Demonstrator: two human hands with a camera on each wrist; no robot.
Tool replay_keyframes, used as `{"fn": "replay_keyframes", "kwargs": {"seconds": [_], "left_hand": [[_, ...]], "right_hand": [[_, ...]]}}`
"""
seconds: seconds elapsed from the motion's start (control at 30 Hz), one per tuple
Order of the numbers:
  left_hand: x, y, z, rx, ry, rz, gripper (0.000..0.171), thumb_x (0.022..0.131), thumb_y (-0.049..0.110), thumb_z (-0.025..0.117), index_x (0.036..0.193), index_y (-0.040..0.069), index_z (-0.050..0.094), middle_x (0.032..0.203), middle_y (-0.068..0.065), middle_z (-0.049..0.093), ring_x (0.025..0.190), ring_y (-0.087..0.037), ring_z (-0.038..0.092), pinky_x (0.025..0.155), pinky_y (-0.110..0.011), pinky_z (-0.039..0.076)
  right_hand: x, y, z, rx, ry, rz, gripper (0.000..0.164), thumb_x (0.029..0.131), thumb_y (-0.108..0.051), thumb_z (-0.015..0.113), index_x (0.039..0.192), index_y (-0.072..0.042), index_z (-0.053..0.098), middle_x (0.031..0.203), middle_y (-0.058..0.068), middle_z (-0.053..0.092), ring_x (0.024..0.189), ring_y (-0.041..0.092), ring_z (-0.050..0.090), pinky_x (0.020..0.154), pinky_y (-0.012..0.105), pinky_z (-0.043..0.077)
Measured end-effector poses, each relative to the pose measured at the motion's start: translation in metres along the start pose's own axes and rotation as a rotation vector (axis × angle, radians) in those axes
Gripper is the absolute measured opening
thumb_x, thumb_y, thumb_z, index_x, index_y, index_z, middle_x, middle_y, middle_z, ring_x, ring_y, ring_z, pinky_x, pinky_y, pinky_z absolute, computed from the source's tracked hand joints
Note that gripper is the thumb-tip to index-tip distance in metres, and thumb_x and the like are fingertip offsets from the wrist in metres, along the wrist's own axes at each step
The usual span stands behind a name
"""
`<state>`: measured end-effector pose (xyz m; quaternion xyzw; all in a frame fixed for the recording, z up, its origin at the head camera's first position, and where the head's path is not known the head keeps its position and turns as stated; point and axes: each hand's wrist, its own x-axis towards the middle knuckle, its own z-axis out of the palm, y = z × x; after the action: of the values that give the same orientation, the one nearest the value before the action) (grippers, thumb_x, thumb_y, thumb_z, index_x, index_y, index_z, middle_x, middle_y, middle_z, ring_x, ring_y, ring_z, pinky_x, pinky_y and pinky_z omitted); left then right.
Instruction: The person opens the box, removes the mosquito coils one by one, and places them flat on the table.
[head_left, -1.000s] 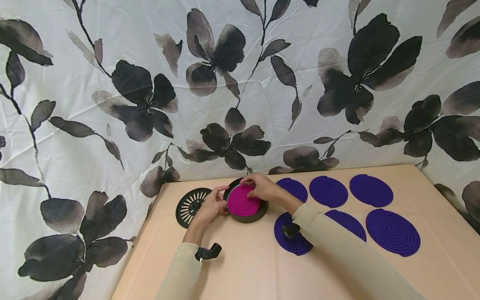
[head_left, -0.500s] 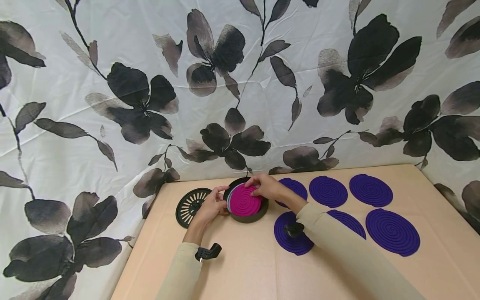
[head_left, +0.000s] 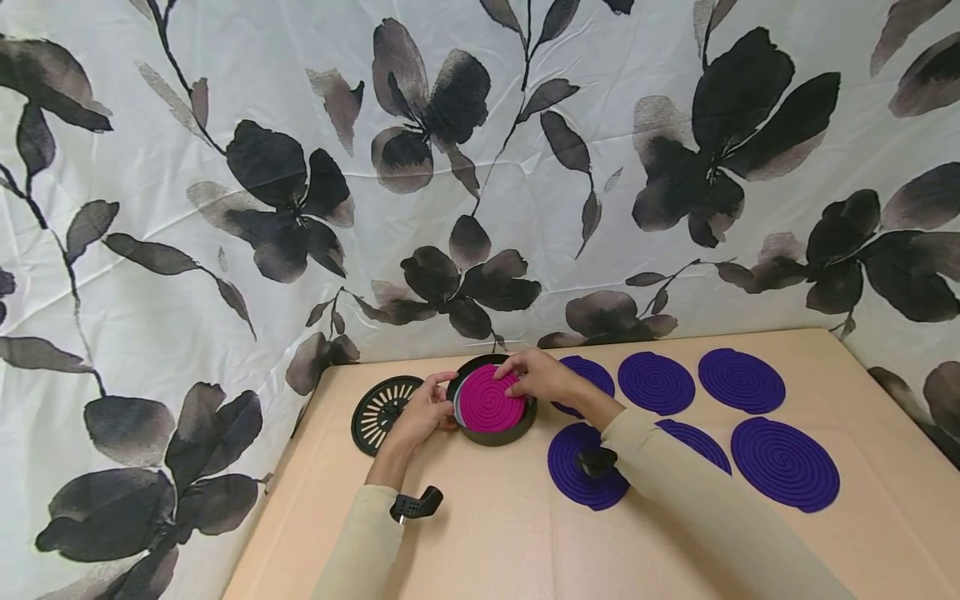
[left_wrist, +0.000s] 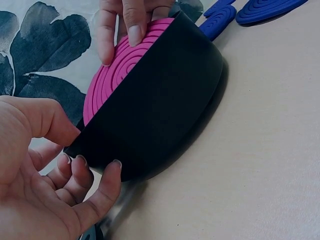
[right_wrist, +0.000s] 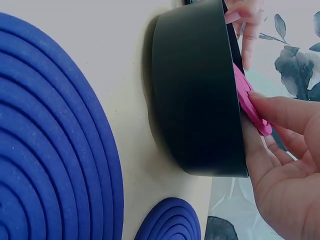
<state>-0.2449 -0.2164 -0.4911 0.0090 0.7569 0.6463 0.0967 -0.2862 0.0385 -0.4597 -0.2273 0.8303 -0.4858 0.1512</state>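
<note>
A round black holder (head_left: pixel 497 437) with deep walls stands near the back of the table. My left hand (head_left: pixel 426 414) grips its left rim, fingertips against the outer wall in the left wrist view. At its mouth is a pink spiral coaster (head_left: pixel 487 407), tilted and partly down inside the rim. My right hand (head_left: pixel 538 379) pinches the coaster's upper right edge, its thumb (right_wrist: pixel 285 112) on the pink face in the right wrist view. A pale edge shows beside the coaster's left side in the head view; what it belongs to is hidden.
Several purple-blue spiral mats (head_left: pixel 785 464) lie flat in two rows to the right, some partly covered by my right arm. A black slotted disc (head_left: pixel 381 408) lies left of the holder. Behind the table hangs a white floral curtain (head_left: pixel 442 208).
My right hand and the pink coaster have shifted slightly to the right over the holder. The left hand keeps its grip on the rim without visible movement.
</note>
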Motion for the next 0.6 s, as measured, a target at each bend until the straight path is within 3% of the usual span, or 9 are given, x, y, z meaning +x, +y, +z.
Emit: {"fn": "replay_keyframes", "kwargs": {"seconds": [0.1,0.3,0.6], "left_hand": [[0.001,0.0,0.0,0.0,-0.008,-0.002,0.064,0.083,-0.017,0.052,0.144,0.003,0.047,0.094,-0.005,0.036,0.07,-0.015,0.05,0.066,-0.039,0.061],[0.001,0.002,0.0,-0.004,-0.004,-0.009,0.064,0.083,-0.017,0.053,0.144,0.004,0.047,0.094,-0.005,0.036,0.07,-0.016,0.051,0.064,-0.038,0.06],[0.001,0.002,0.0,-0.002,-0.005,-0.02,0.064,0.084,-0.015,0.055,0.145,0.005,0.047,0.095,-0.005,0.037,0.071,-0.018,0.053,0.067,-0.04,0.06]], "right_hand": [[-0.002,0.0,-0.002,0.018,0.003,0.0,0.03,0.084,0.003,0.077,0.112,-0.006,0.076,0.113,0.01,0.068,0.083,0.015,0.056,0.067,0.023,0.053],[-0.007,-0.003,-0.007,-0.016,0.003,0.0,0.029,0.085,0.002,0.077,0.112,-0.009,0.077,0.113,0.009,0.066,0.077,0.012,0.062,0.065,0.027,0.059],[-0.013,-0.005,-0.01,0.01,0.067,-0.007,0.03,0.084,0.001,0.077,0.111,-0.012,0.078,0.128,0.009,0.066,0.102,0.023,0.062,0.068,0.027,0.059]]}}
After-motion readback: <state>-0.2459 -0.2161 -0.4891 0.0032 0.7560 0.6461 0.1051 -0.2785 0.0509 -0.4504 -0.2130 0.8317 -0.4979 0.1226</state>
